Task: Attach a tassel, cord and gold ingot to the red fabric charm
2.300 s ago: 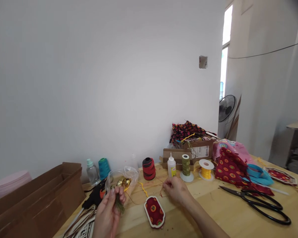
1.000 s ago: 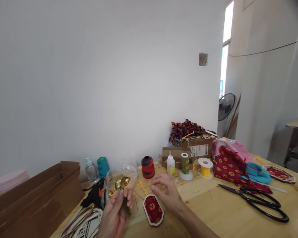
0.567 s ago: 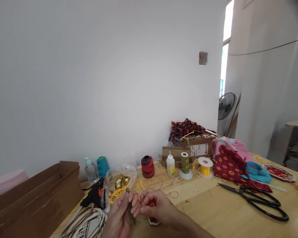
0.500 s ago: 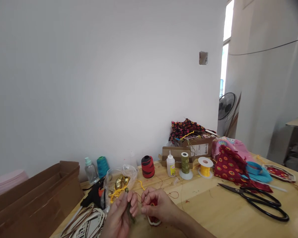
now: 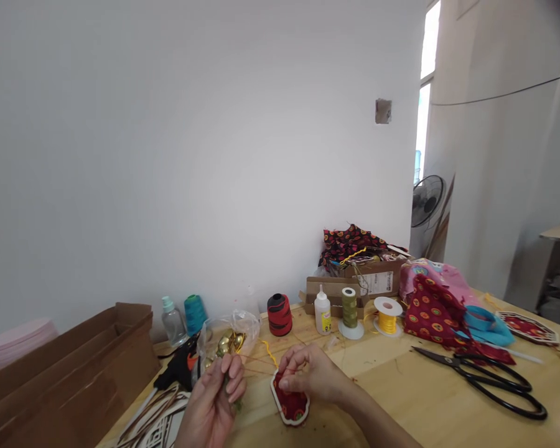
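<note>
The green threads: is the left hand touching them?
Touching: the head view shows the left hand pinching the green threads, their ends poking out below.

Hiding most of green thread bundle [image 5: 238, 406] within left hand [image 5: 213, 392]. Covering part of red framed piece [image 5: 293, 407] with right hand [image 5: 315, 376]. Cropping cardboard box [image 5: 81, 386] at left edge, lattice pieces [image 5: 161, 430] at bottom. Showing bottle label [image 5: 326, 323] too small to read.
</note>
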Tool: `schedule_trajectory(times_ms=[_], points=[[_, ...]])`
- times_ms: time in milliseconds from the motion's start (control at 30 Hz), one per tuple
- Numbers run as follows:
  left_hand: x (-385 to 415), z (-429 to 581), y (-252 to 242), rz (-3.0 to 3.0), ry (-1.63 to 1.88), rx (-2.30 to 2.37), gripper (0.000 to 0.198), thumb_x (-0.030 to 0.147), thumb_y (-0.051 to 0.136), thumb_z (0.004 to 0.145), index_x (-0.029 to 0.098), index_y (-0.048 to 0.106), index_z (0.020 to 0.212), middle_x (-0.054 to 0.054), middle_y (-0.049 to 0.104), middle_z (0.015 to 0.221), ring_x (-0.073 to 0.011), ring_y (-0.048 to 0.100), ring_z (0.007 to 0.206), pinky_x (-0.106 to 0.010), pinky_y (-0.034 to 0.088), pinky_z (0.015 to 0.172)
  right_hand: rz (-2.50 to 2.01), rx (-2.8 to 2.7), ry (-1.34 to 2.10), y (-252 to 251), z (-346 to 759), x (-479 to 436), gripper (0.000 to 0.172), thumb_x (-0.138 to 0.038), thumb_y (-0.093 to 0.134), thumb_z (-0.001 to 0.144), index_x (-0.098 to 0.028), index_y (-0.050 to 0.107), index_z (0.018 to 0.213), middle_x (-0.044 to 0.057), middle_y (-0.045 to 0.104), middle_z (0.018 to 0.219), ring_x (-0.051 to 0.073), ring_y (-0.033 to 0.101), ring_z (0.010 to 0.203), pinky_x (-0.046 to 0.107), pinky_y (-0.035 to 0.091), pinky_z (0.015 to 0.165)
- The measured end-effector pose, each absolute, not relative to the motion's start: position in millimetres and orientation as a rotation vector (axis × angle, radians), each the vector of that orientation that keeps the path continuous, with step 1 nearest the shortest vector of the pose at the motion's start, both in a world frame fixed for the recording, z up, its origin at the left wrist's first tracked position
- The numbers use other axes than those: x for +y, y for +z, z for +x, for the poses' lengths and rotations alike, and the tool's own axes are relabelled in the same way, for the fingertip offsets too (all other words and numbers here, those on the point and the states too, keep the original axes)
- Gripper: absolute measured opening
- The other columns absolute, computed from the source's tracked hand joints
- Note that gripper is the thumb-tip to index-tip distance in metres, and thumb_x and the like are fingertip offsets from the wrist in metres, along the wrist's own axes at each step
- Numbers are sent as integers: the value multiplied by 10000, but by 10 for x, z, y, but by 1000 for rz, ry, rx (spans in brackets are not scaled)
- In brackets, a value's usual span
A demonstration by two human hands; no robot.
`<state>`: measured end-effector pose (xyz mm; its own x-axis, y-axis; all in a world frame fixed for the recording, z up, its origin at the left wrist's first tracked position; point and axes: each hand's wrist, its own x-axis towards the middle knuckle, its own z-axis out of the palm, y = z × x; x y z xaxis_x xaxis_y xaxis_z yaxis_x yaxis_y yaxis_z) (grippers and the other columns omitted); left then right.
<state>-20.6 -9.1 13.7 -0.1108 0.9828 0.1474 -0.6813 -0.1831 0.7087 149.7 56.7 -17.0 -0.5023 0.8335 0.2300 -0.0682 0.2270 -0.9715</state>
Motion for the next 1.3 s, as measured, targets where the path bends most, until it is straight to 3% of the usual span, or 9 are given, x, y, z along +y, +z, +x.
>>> schedule_trajectory(times_ms=[133, 267, 367, 500, 667, 800, 933, 1100, 1300], points=[[-96, -219, 148, 735, 1653, 569, 142, 183, 646, 653, 138, 530, 585, 34, 430, 585, -42, 375, 459, -144, 377, 390, -749, -1698, 1533, -128, 1589, 607, 329, -440, 681, 519, -127, 585, 542, -9, 575, 544, 87, 507, 473, 211, 405, 480], [-97, -226, 141, 709, 1648, 643, 104, 167, 650, 645, 132, 554, 627, 26, 455, 618, -53, 425, 494, -134, 420, 373, -782, -1703, 1602, -31, 1685, 617, 356, -463, 663, 542, -122, 567, 576, -55, 500, 416, 33, 380, 326, 152, 297, 343], [-89, -235, 114, 645, 1635, 688, 63, 114, 622, 659, 135, 569, 684, 19, 487, 676, -68, 492, 555, -161, 496, 408, -808, -1693, 1589, 18, 1724, 625, 363, -472, 654, 554, -123, 558, 581, -75, 461, 384, 13, 295, 294, 142, 207, 304], [-99, -243, 102, 524, 1592, 599, 144, 40, 475, 745, 142, 570, 711, 7, 510, 678, -83, 553, 594, -185, 529, 443, -815, -1708, 1573, 10, 1718, 632, 369, -478, 650, 556, -121, 560, 583, -72, 459, 386, 13, 291, 303, 145, 202, 311], [-129, -256, 100, 383, 1506, 445, 239, 43, 391, 793, 167, 564, 686, 13, 547, 677, -104, 589, 679, -375, 512, 723, -798, -1760, 1487, -33, 1666, 622, 355, -468, 630, 589, -115, 601, 607, -33, 517, 462, 55, 420, 395, 179, 342, 402], [-110, -237, 42, 461, 1431, 446, 121, 127, 496, 770, 171, 574, 688, 15, 560, 690, -140, 571, 771, -469, 414, 834, -776, -1778, 1252, -44, 1639, 619, 274, -400, 638, 612, -136, 639, 689, 31, 615, 675, 154, 548, 668, 290, 426, 662], [-73, -143, -9, 630, 1367, 608, 99, 181, 562, 735, 146, 588, 646, -4, 568, 659, -143, 547, 741, -402, 429, 791, -747, -1753, 1020, -52, 1603, 592, 183, -328, 625, 647, -172, 641, 742, 54, 610, 838, 200, 518, 873, 339, 361, 827], [-51, 0, -33, 872, 1311, 744, 218, 259, 530, 758, 132, 580, 589, -16, 555, 620, -121, 508, 669, -236, 422, 659, -638, -1779, 871, -30, 1523, 483, 108, -276, 603, 687, -182, 639, 729, 48, 601, 801, 182, 529, 845, 315, 387, 801], [-67, 79, -71, 928, 1295, 793, 196, 281, 531, 755, 145, 594, 628, -6, 557, 623, -109, 482, 627, -212, 391, 629, -556, -1851, 885, -55, 1470, 409, 160, -291, 602, 698, -181, 646, 806, 57, 602, 846, 186, 531, 870, 316, 395, 800]])
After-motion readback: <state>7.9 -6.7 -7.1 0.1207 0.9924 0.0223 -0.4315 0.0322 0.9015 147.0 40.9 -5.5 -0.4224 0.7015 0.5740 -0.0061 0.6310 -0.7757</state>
